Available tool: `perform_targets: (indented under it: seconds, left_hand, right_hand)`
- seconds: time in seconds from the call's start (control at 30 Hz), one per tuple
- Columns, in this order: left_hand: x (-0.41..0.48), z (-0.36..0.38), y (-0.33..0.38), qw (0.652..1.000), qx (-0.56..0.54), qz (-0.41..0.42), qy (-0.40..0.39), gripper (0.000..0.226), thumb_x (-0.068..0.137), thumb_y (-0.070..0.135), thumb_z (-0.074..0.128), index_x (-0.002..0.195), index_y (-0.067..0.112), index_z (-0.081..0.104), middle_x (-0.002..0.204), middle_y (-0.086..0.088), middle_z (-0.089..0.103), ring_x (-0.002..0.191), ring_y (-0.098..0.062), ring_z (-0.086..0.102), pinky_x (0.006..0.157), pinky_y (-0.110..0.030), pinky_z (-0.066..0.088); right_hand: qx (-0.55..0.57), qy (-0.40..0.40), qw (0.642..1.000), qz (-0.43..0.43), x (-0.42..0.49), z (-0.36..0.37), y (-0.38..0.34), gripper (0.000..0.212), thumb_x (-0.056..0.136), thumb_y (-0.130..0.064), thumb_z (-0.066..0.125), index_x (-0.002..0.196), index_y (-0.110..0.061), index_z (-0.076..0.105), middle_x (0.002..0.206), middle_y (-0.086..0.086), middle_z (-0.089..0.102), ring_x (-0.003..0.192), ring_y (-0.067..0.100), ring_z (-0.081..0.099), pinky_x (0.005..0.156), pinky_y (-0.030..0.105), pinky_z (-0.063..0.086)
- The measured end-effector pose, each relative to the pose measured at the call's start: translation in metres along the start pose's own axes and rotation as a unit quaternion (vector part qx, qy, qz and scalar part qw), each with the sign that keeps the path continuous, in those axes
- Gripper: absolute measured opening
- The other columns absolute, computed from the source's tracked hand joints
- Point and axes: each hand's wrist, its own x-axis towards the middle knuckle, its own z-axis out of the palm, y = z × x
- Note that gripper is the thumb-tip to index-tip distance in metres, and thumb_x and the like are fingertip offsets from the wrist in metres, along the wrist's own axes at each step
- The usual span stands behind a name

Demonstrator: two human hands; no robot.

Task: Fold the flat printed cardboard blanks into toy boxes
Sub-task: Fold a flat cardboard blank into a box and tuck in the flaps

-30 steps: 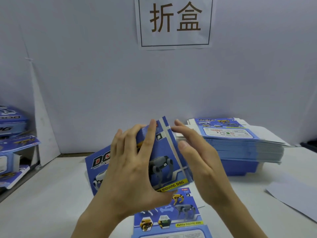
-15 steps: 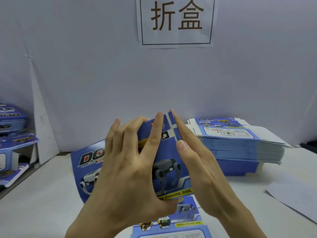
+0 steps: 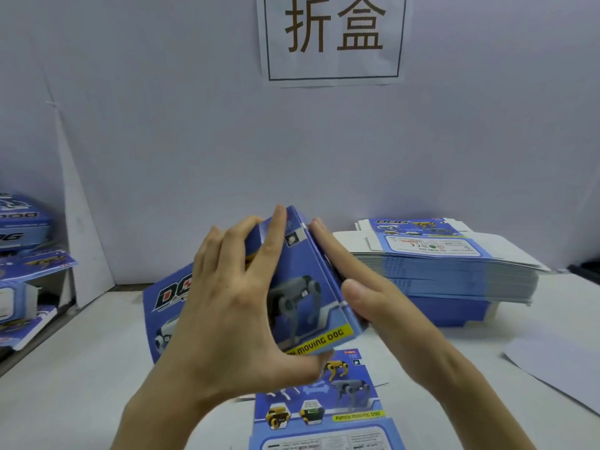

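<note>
Centre frame: your left hand (image 3: pixel 227 319) grips the half-folded blank (image 3: pixel 305 280), fingers spread over the dog panel, thumb hooked under its lower edge; your right hand (image 3: pixel 380 303) presses straight, closed-together fingers flat against the side panel. It looks only partly formed (no flaps tucked that I can see). Tall stack of flat blanks (image 3: pixel 454 274) centre right, a few finished boxes (image 3: pixel 22 222) far left: I reckon most of the job remains.

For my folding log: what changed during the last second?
The right hand moved left and now presses flat on the side panel of the held blank, folding it back. The left hand still grips its front panel. The stack of blanks and the flat blank below stayed.
</note>
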Motion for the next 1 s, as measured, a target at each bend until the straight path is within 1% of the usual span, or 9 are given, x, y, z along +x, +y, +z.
perform_targets:
  seconds: [0.13,0.23,0.33,0.43,0.53,0.67,0.8,0.9,1.0]
  left_hand:
    - [-0.003,0.004,-0.006,1.000,-0.014,-0.022,0.003,0.125,0.049,0.075,0.055,0.152,0.011,0.022,0.133,-0.011,0.040,0.120,-0.029,0.040,0.104,-0.043,0.033]
    - [-0.005,0.003,-0.009,1.000,0.005,-0.012,0.007,0.122,0.051,0.073,0.054,0.150,0.006,0.027,0.131,-0.017,0.044,0.119,-0.034,0.042,0.103,-0.053,0.037]
    - [-0.005,0.004,-0.012,1.000,0.030,0.001,0.001,0.121,0.054,0.073,0.053,0.149,0.003,0.028,0.130,-0.022,0.047,0.120,-0.039,0.043,0.107,-0.057,0.031]
    - [-0.005,0.006,-0.011,0.999,0.036,0.004,0.003,0.124,0.055,0.080,0.051,0.149,0.003,0.026,0.131,-0.022,0.046,0.124,-0.038,0.039,0.110,-0.053,0.025]
    - [-0.005,0.007,-0.010,1.000,0.022,0.004,0.004,0.127,0.054,0.082,0.050,0.150,0.004,0.024,0.133,-0.022,0.045,0.125,-0.038,0.038,0.111,-0.052,0.025]
    - [-0.005,0.009,-0.010,1.000,0.012,0.010,0.011,0.119,0.057,0.074,0.051,0.149,0.003,0.025,0.132,-0.024,0.046,0.125,-0.041,0.040,0.110,-0.054,0.025]
    - [-0.004,0.012,-0.010,1.000,-0.014,0.013,0.016,0.119,0.057,0.072,0.054,0.150,0.006,0.019,0.136,-0.020,0.042,0.127,-0.036,0.036,0.112,-0.056,0.025]
    - [-0.005,0.014,-0.007,0.999,-0.036,0.012,0.024,0.127,0.055,0.076,0.059,0.152,0.007,0.015,0.139,-0.016,0.034,0.126,-0.037,0.037,0.103,-0.063,0.037]
    - [-0.004,0.017,-0.006,0.999,-0.043,0.010,0.030,0.126,0.056,0.073,0.058,0.152,0.005,0.016,0.140,-0.016,0.033,0.127,-0.035,0.035,0.099,-0.066,0.039]
  right_hand:
    - [-0.107,0.013,0.994,0.015,-0.001,0.007,0.006,0.074,0.086,-0.056,0.050,0.149,-0.049,0.011,0.157,-0.029,0.012,0.145,-0.004,0.010,0.118,0.043,0.019]
    - [-0.165,-0.012,0.986,0.023,-0.001,0.013,0.008,0.088,0.082,-0.061,0.056,0.147,-0.054,-0.003,0.154,-0.036,-0.001,0.142,-0.012,0.000,0.118,0.034,0.015]
    - [-0.225,-0.031,0.973,0.034,-0.001,0.014,0.007,0.100,0.083,-0.057,0.064,0.145,-0.051,-0.014,0.149,-0.041,-0.015,0.139,-0.015,-0.012,0.119,0.030,0.007]
    - [-0.279,-0.040,0.959,0.025,-0.002,0.015,0.003,0.104,0.081,-0.059,0.063,0.145,-0.046,-0.018,0.146,-0.042,-0.024,0.137,-0.015,-0.021,0.117,0.031,0.000]
    - [-0.304,-0.040,0.951,0.035,-0.001,0.013,0.000,0.105,0.079,-0.065,0.060,0.143,-0.049,-0.021,0.145,-0.041,-0.029,0.136,-0.013,-0.027,0.119,0.036,-0.002]
    - [-0.299,-0.042,0.953,0.033,0.000,0.013,0.003,0.100,0.082,-0.061,0.058,0.142,-0.050,-0.021,0.146,-0.039,-0.029,0.136,-0.011,-0.027,0.121,0.042,0.000]
    - [-0.299,-0.039,0.953,0.022,-0.001,0.013,0.005,0.098,0.084,-0.061,0.057,0.142,-0.050,-0.020,0.148,-0.035,-0.028,0.139,-0.008,-0.026,0.121,0.045,0.004]
    - [-0.275,-0.025,0.961,0.012,-0.002,0.010,0.003,0.101,0.080,-0.060,0.062,0.146,-0.052,-0.013,0.152,-0.033,-0.023,0.141,-0.006,-0.021,0.120,0.044,0.010]
    - [-0.237,-0.014,0.971,0.009,-0.003,0.007,0.005,0.099,0.079,-0.050,0.067,0.150,-0.048,-0.002,0.154,-0.032,-0.014,0.143,-0.007,-0.011,0.119,0.038,0.017]
